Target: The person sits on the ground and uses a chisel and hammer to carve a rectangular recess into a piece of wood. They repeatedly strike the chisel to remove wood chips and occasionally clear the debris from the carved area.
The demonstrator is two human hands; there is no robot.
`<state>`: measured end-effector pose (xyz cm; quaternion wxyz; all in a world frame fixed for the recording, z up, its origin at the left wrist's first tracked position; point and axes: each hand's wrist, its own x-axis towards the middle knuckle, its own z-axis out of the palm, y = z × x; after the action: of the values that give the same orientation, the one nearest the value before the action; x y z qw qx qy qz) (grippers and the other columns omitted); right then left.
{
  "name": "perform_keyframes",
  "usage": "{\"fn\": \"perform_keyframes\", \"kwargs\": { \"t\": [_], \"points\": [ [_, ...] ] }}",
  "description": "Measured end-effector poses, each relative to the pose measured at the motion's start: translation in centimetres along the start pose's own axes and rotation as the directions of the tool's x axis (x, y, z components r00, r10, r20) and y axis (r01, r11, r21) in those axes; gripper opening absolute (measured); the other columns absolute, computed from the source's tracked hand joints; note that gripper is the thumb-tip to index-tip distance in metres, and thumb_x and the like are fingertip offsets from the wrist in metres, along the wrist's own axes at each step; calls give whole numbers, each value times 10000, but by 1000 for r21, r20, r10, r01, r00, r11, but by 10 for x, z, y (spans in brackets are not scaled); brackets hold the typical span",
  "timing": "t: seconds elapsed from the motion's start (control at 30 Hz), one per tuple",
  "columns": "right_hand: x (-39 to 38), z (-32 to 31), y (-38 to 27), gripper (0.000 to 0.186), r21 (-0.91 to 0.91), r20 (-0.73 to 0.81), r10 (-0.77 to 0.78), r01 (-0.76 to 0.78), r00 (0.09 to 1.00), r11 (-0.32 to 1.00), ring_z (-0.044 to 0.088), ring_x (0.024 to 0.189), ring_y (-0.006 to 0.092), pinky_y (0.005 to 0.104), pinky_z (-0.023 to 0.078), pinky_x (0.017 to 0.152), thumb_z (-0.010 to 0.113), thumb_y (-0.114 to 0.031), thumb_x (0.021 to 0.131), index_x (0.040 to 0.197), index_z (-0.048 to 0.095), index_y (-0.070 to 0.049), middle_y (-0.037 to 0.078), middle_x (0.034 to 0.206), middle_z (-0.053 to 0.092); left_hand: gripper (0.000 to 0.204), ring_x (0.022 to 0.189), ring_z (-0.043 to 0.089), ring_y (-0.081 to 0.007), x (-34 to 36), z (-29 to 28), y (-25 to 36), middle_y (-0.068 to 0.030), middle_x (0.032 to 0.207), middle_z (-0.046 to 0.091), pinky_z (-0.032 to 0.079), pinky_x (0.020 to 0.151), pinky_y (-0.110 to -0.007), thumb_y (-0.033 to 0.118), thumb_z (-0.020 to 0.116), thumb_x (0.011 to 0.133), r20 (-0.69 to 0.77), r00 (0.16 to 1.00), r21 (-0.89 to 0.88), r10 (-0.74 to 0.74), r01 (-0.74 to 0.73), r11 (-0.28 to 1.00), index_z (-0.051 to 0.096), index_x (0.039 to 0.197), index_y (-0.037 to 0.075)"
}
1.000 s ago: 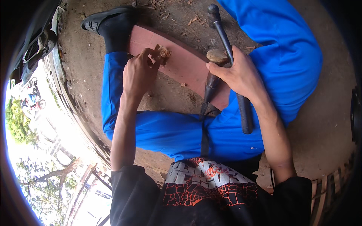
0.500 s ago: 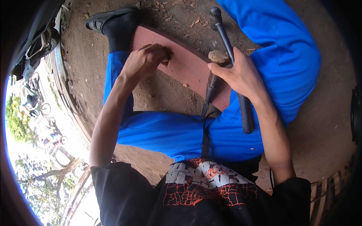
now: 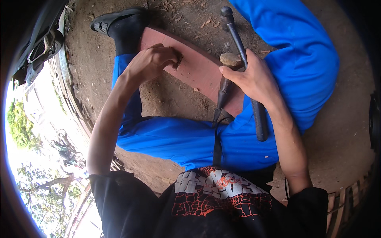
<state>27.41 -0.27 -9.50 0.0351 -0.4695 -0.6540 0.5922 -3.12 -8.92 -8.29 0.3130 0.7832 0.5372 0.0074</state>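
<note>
Watching from my remote post, I see a left hand with fingers curled, pinching a dark fibrous clump over a reddish board laid across bare ground. The right hand grips a dark ball-ended bar; its thumb lies by a wooden-topped pointed tool slanting over the board's near end. Whether those fingers also clasp the tool, I cannot tell. Blue trousers frame the scene.
</note>
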Motion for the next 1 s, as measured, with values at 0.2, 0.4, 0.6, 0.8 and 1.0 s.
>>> {"fn": "perform_keyframes", "kwargs": {
  "t": [0.2, 0.4, 0.6, 0.8, 1.0],
  "points": [
    [0, 2, 3, 545, 18, -22, -49, 49, 999, 999, 688, 800, 380, 438, 541, 726, 797, -346, 771, 953, 576, 118, 283, 829, 655, 106, 854, 639, -294, 5, 8, -1, -97, 867, 687, 544, 770, -402, 11, 676, 821, -32, 999, -56, -36, 34, 998, 670, 924, 35],
    [1, 2, 5, 541, 6, -19, -49, 49, 999, 999, 681, 787, 389, 444, 535, 713, 799, -344, 771, 943, 571, 117, 284, 811, 645, 155, 834, 637, -327, 4, 30, 23, -117, 815, 676, 523, 755, -413, -73, 652, 761, -159, 938, 25, -309, 317, 948, 624, 869, 33],
    [0, 3, 4, 543, 23, -46, -52, 53, 998, 998, 673, 761, 395, 450, 530, 689, 802, -342, 770, 930, 565, 120, 284, 790, 638, 111, 874, 664, -383, 16, 28, 40, -188, 858, 698, 521, 775, -449, -1, 622, 798, -108, 785, -15, -610, 613, 790, 646, 907, 4],
    [0, 2, 4, 548, 19, -13, -37, 37, 999, 999, 675, 776, 400, 448, 530, 700, 802, -346, 768, 933, 565, 120, 296, 808, 640, 200, 877, 670, -352, 15, 9, 38, -158, 899, 716, 539, 790, -437, -23, 622, 824, 86, 854, 103, -513, 504, 857, 710, 997, 25],
    [-2, 0, -2, 539, 15, -43, -22, 22, 999, 1000, 673, 785, 411, 456, 525, 703, 800, -339, 770, 933, 563, 118, 301, 818, 639, 400, 914, 639, -250, -2, -10, 16, -34, 987, 729, 578, 802, -363, -86, 678, 736, 32, 998, 90, -63, 60, 994, 741, 1076, 115]
  ]
}}
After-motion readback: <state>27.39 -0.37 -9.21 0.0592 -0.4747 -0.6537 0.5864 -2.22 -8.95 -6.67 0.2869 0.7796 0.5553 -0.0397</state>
